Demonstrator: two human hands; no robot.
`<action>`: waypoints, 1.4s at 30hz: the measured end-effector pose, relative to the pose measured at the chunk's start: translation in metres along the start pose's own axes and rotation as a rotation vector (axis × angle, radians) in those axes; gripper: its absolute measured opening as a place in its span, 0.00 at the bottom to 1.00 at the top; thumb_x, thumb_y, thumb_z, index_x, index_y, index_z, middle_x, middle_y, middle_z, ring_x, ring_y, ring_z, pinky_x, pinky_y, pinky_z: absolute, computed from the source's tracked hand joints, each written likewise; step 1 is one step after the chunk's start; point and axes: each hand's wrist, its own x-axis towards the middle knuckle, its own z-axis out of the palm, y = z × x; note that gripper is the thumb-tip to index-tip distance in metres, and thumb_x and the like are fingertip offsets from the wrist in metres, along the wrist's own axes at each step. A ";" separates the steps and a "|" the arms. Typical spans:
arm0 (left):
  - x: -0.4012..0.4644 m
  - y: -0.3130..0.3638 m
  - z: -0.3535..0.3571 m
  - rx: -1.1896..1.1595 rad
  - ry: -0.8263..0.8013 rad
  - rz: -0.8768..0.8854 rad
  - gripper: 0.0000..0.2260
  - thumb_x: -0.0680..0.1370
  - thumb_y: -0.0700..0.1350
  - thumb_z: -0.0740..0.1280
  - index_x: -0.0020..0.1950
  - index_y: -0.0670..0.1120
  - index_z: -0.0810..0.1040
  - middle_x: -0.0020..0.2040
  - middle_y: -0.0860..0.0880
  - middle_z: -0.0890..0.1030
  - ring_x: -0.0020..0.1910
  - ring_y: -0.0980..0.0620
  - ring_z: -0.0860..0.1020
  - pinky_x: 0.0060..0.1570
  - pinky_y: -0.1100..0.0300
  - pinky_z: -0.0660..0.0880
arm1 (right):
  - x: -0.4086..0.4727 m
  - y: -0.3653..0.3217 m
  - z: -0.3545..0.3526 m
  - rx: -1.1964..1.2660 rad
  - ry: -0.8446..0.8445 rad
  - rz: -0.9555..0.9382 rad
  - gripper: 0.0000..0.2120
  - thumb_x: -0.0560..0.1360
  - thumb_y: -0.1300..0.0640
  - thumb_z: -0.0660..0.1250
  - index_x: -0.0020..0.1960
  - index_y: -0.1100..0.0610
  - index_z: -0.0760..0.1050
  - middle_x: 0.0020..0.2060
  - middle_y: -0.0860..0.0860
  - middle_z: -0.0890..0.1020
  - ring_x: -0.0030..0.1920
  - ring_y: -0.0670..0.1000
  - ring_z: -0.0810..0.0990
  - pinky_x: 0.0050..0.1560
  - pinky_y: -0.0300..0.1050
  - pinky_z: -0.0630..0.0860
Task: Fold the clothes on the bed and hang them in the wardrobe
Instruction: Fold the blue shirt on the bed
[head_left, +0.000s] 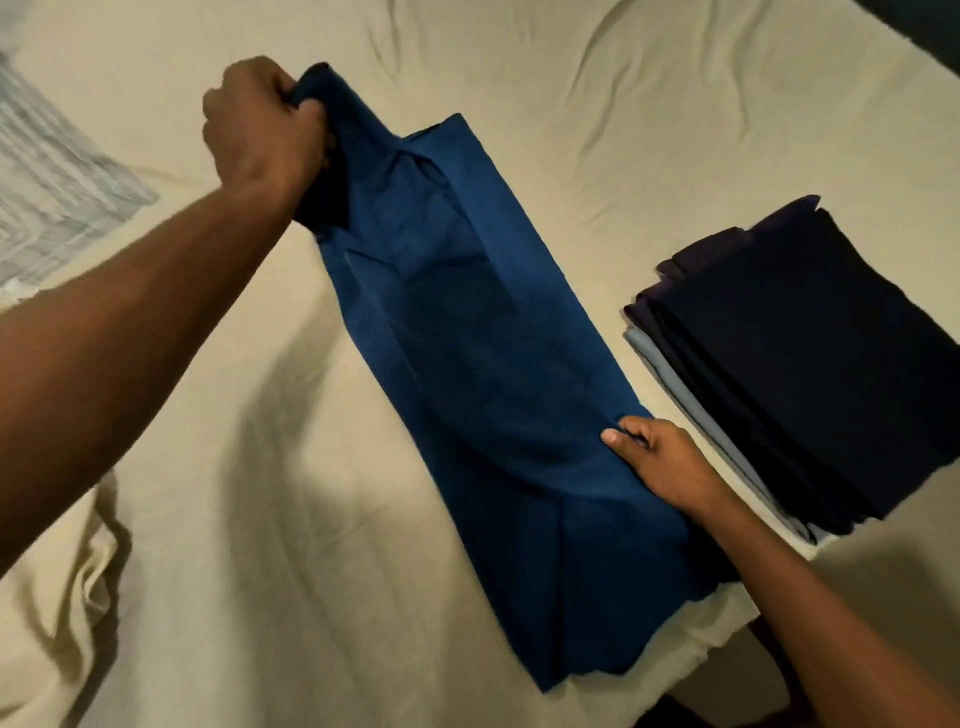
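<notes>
A blue garment (467, 364) lies stretched in a long narrow strip across the beige bed sheet (623, 104). My left hand (265, 130) grips its far end in a fist and lifts that end off the bed. My right hand (660, 462) pinches the garment's right edge about two thirds of the way towards me, low against the bed. The near end of the garment hangs to the bed's edge.
A stack of folded dark clothes (810, 374), with a grey-blue piece at the bottom, sits on the bed to the right. A patterned grey pillow (57, 176) lies at the far left. The bed's near edge runs along the bottom right.
</notes>
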 end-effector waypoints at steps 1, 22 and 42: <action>0.010 0.010 0.011 0.015 -0.017 -0.021 0.11 0.63 0.49 0.61 0.43 0.52 0.77 0.43 0.47 0.85 0.42 0.45 0.84 0.45 0.48 0.83 | 0.006 0.000 -0.004 0.032 -0.003 0.009 0.22 0.80 0.50 0.66 0.35 0.58 0.60 0.30 0.49 0.63 0.31 0.46 0.62 0.34 0.46 0.60; -0.220 -0.074 0.119 -0.005 -0.512 -0.578 0.19 0.77 0.60 0.68 0.41 0.46 0.71 0.37 0.50 0.77 0.33 0.50 0.74 0.34 0.58 0.72 | 0.014 0.011 -0.041 0.511 -0.276 0.346 0.07 0.79 0.55 0.69 0.53 0.57 0.82 0.48 0.50 0.87 0.49 0.50 0.86 0.47 0.43 0.81; -0.294 -0.078 0.097 0.451 -0.433 0.504 0.23 0.78 0.55 0.64 0.72 0.48 0.71 0.74 0.45 0.67 0.71 0.42 0.66 0.64 0.44 0.65 | -0.060 0.009 -0.014 -0.563 0.283 -0.192 0.21 0.80 0.47 0.60 0.68 0.56 0.72 0.63 0.54 0.76 0.62 0.58 0.75 0.57 0.56 0.75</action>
